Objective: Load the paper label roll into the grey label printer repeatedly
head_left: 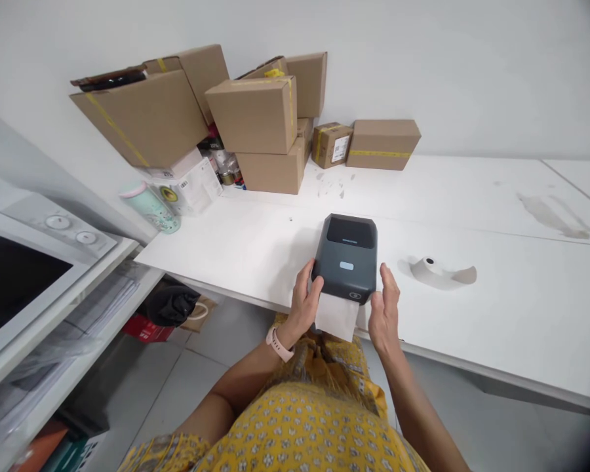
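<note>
A dark grey label printer [348, 257] sits near the front edge of the white table [496, 308]. A white label [337, 316] sticks out of its front slot. My left hand [305, 303] rests against the printer's left front corner, thumb on its side, fingers partly curled beside the label. My right hand [384, 308] hovers at the printer's right front corner, fingers straight and apart, holding nothing.
A roll of label tape [440, 271] lies right of the printer. Several cardboard boxes [255, 118] are stacked against the wall, with a mint bottle [150, 205] and a white carton [189, 183]. A white appliance [24, 269] stands on a shelf at left.
</note>
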`<state>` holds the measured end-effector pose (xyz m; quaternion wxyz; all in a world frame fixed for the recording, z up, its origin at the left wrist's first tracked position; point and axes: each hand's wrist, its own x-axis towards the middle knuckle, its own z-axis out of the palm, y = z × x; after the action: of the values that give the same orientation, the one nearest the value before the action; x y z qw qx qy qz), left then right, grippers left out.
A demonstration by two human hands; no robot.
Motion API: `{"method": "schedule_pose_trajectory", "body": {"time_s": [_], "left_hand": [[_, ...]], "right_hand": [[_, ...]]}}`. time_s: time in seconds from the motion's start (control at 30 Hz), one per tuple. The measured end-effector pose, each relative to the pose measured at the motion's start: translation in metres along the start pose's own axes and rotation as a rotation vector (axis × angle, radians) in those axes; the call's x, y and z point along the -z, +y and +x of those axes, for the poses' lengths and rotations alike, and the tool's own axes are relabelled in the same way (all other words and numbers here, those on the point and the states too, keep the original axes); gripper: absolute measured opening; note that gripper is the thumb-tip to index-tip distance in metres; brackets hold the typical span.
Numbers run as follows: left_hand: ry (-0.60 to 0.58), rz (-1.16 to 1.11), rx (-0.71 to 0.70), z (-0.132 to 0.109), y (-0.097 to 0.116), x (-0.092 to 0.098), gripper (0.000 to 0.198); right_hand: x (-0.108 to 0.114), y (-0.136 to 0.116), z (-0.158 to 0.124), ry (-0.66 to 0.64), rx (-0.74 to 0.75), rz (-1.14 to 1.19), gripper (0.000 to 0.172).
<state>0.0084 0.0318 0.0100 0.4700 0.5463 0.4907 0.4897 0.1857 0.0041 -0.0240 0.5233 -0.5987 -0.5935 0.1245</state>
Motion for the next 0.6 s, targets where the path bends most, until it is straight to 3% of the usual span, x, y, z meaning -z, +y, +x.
{"method": "schedule_pose_trajectory", "body": {"time_s": [0.2,0.33,0.5,0.6], "left_hand": [[-0.009,0.003,-0.002,-0.001,-0.004,-0.004,0.057],[0.004,-0.054,-0.038,0.004,0.006,-0.002,0.056],[-0.014,-0.164,-0.202,0.044,0.037,0.004,0.053],[0.026,-0.115,-0.259,0.080,0.039,0.005,0.046]], "right_hand": [[-0.009,-0.007,-0.008,-0.045,-0.098,0.081,0.059],[-0.004,-0.016,0.003,-0.035,-0.064,0.083,0.057],[0.010,-0.032,0.064,0.028,0.185,-0.020,0.062],[0.014,-0.043,0.117,0.084,0.304,-0.058,0.061]]}}
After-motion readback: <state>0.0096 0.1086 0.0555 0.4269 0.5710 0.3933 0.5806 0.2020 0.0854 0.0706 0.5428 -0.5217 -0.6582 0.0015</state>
